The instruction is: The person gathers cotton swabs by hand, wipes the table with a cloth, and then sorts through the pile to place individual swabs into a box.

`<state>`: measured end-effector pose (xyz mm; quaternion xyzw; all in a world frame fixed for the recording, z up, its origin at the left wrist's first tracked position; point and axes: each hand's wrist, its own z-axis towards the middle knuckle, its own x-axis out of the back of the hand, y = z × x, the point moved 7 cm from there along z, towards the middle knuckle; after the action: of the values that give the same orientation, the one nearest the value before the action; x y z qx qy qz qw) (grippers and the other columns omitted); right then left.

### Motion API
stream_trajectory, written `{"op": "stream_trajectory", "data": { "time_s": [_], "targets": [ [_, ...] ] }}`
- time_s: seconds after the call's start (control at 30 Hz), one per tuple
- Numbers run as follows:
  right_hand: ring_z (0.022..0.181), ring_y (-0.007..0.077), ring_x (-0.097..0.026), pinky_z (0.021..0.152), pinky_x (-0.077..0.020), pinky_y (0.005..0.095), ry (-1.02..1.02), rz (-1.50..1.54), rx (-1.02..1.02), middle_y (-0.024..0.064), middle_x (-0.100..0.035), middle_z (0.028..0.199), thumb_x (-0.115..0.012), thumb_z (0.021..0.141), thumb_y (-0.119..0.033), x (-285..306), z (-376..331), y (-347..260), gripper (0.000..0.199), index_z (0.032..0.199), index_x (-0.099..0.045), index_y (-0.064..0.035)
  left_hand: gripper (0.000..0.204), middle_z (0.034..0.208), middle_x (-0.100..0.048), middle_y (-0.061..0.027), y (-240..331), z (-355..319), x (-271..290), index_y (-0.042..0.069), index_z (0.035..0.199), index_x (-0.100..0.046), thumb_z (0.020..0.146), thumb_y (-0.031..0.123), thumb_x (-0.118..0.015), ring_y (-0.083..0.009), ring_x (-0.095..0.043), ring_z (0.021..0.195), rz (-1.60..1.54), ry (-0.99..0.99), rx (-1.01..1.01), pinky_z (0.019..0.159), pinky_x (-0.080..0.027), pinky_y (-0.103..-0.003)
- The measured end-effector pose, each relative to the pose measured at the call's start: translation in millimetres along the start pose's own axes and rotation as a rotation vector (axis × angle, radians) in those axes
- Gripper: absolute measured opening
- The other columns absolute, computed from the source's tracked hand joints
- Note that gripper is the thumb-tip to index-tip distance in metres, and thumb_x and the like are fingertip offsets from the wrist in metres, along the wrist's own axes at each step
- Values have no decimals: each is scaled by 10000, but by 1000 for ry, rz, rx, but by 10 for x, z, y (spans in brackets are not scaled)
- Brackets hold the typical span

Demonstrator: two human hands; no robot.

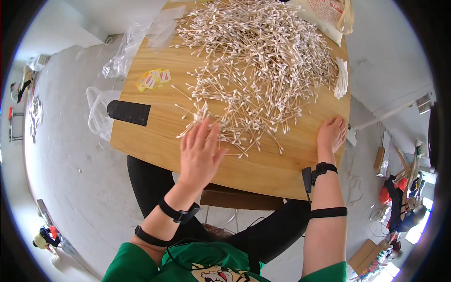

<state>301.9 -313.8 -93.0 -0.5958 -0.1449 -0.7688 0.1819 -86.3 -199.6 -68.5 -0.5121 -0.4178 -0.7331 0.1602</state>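
Head view: a seated person in a green top works at a round-cornered wooden bench (263,171) heaped with cotton swabs (256,61). The left hand (201,149) hovers with fingers spread over the near fringe of the heap, its grip open and holding nothing, fingertips at or just above the loose swabs toward the near left edge. The right hand (331,133) lies flat on bare wood at the near right edge, also open and empty, just clear of the pile. By the look of it, this is the gathering step, with swabs about to be raked or picked from the scatter; a next move would call for a light pinch or sweep, since the sticks are thin, tangled and roll easily.

The swabs are slim pale sticks with white fluffy tips, lying criss-crossed from the far edge to mid-bench. A tidy white bundle (341,79) lies at the right edge. Yellow packets (153,79) and a matte black strip (129,113) sit near the left edge; crinkled clear bags (123,54) hang off it. Black straps (181,214) ring both wrists.
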Motion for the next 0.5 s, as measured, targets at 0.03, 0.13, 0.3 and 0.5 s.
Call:
{"op": "stream_trajectory", "data": {
  "time_s": [0.03, 0.13, 0.3, 0.5],
  "targets": [
    [1344, 281, -408, 1127, -312, 419, 0, -2, -2, 118, -487, 1390, -469, 966, -272, -3, 7, 8, 393, 1309, -489, -81, 549, 1440, -454, -150, -84, -20, 40, 79, 1373, -498, 889, 291, -649, -369, -405, 1317, 23, 9, 39, 1091, -306, -480],
    [1343, 281, -408, 1124, -315, 421, 26, 16, -12, 118, -491, 1384, -467, 964, -268, 19, 14, 19, 386, 1304, -492, -87, 491, 1424, -471, -152, -265, -81, 119, 69, 1322, -545, 892, 283, -643, -375, -422, 1300, 67, 40, 95, 1084, -310, -478],
    [1349, 278, -403, 1122, -312, 425, 31, -10, 12, 114, -485, 1391, -465, 967, -289, -21, 21, 29, 395, 1306, -493, -88, 464, 1468, -422, -154, -127, -136, 29, 138, 1303, -583, 877, 303, -661, -390, -372, 1345, 88, -21, 4, 1118, -248, -541],
    [1352, 283, -400, 1119, -313, 424, 26, -9, -7, 109, -485, 1393, -469, 966, -300, -44, 9, 54, 399, 1303, -500, -88, 524, 1513, -367, -140, 194, -81, -135, 209, 1366, -544, 872, 335, -668, -391, -298, 1404, -16, -81, -104, 1140, -178, -588]
  ]
}}
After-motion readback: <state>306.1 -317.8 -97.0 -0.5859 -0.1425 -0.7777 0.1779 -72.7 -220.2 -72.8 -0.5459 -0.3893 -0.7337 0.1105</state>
